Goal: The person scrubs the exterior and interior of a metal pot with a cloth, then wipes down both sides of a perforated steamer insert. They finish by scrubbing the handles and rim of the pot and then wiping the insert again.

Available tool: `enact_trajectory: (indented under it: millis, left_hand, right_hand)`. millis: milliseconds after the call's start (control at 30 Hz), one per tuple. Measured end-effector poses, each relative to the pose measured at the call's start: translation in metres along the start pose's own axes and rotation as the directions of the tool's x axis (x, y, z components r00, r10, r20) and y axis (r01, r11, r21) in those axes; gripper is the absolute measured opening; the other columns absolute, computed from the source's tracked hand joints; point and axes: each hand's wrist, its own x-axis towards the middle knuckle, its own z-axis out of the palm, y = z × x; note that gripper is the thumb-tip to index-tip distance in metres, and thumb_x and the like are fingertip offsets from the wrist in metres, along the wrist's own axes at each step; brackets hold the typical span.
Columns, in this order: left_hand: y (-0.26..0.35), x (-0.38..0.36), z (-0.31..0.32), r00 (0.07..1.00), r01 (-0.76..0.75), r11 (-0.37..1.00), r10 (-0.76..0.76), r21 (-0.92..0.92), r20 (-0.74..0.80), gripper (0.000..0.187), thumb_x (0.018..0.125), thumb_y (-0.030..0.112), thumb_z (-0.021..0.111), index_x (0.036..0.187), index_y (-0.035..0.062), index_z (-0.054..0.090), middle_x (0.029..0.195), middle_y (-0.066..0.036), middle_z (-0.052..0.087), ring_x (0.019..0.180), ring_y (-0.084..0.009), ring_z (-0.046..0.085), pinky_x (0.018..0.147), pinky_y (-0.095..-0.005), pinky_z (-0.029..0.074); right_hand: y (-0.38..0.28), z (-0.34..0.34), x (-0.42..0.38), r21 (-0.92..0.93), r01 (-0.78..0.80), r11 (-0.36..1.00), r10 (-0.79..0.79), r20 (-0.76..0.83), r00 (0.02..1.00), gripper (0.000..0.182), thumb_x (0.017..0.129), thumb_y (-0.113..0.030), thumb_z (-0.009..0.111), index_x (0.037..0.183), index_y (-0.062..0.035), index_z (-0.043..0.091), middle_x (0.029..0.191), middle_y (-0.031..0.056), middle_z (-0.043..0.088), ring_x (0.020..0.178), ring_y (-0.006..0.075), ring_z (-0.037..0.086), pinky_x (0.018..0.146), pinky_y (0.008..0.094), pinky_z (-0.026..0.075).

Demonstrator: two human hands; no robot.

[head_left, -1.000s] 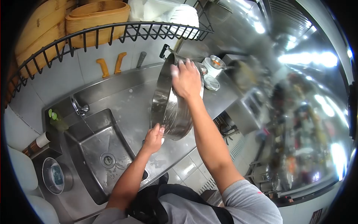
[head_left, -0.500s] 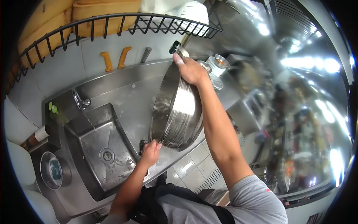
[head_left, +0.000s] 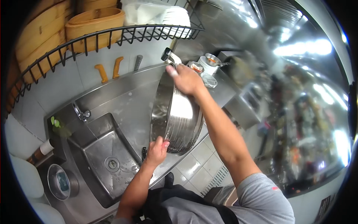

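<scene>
A large, wet steel basin (head_left: 181,119) is tipped on its side over the steel counter (head_left: 128,99), to the right of the sink. My left hand (head_left: 157,151) is closed on its lower rim. At the upper rim my right hand (head_left: 186,79) grips the basin, thumb on the near side and the other fingers partly hidden. A black and white object (head_left: 170,55) sticks up just beyond the right hand; what it is I cannot tell.
The sink (head_left: 112,164) and its faucet (head_left: 81,112) lie left. A round pot (head_left: 62,182) stands at the lower left. Bamboo steamers (head_left: 95,30) fill the wire rack (head_left: 143,33) above. Small bowls (head_left: 209,80) are at the back right. Orange handles (head_left: 101,73) rise behind the counter.
My left hand has shifted slightly right and up along the basin's lower rim. The view has shifted, so more of the rack shows. The right hand still holds the upper rim.
</scene>
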Motion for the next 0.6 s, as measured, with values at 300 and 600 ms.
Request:
enact_trajectory:
  millis: [300,600]
  left_hand:
    - [0.011,-0.009,0.002,0.999,0.048,0.998,-0.049,0.045,0.023,0.022,0.093,0.015,0.059,0.081,0.0016,0.047,0.061,-0.021,0.055,0.058,-0.0445,0.057,0.049,-0.0479,0.041]
    - [0.011,-0.005,0.006,0.994,-0.105,0.991,0.104,-0.083,-0.023,0.013,0.090,0.008,0.059,0.085,0.0006,0.050,0.065,-0.023,0.058,0.064,-0.0458,0.061,0.053,-0.0501,0.046]
  right_hand:
    - [0.016,0.015,-0.038,-0.089,0.132,0.987,-0.151,-0.260,0.954,0.073,0.096,-0.056,0.038,0.127,0.0080,0.052,0.133,0.0292,0.051,0.127,0.0404,0.046,0.106,0.0461,0.038]
    - [-0.019,0.085,-0.174,-0.137,0.242,0.960,-0.276,-0.359,0.892,0.082,0.088,-0.052,0.053,0.143,0.0061,0.034,0.153,0.0280,0.024,0.142,0.0479,0.022,0.115,0.0540,0.019]
